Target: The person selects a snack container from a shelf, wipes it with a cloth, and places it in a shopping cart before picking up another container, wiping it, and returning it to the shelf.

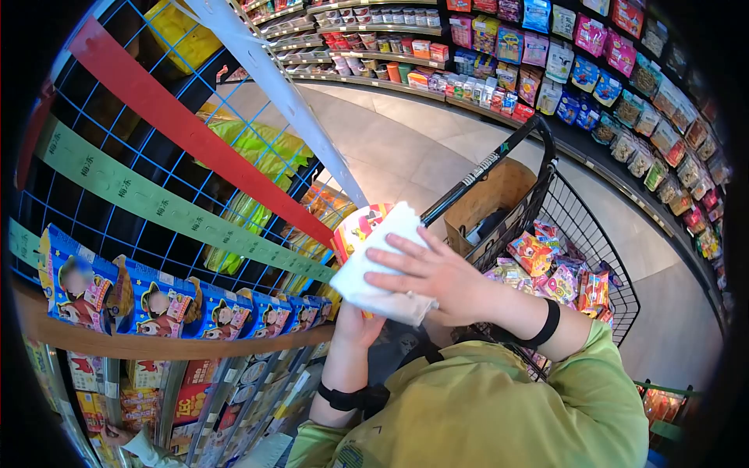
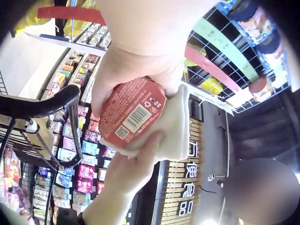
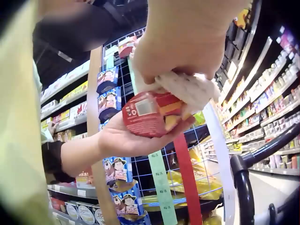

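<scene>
A red round-ended package [image 1: 349, 234] is in my left hand [image 1: 359, 327], partly behind a folded white cloth [image 1: 360, 274]. My right hand [image 1: 433, 285] lies over the cloth with its fingers spread. In the left wrist view, the left fingers curl round the package [image 2: 133, 110], its barcode showing, while the right thumb rests near the edge of the cloth [image 2: 176, 129]. The right wrist view has the package [image 3: 147, 117] on the left hand [image 3: 124, 140] from below, and the right hand [image 3: 185, 51] gripping the cloth [image 3: 192, 91] against it.
A shopping cart [image 1: 597, 253] with snack bags and a cardboard box [image 1: 495, 191] stands at the right. Blue snack packs [image 1: 164, 304] line a ledge beside a wire rack with hanging strips [image 1: 195, 140]. Another person's hand [image 1: 117, 437] is at lower left. Stocked shelves curve behind.
</scene>
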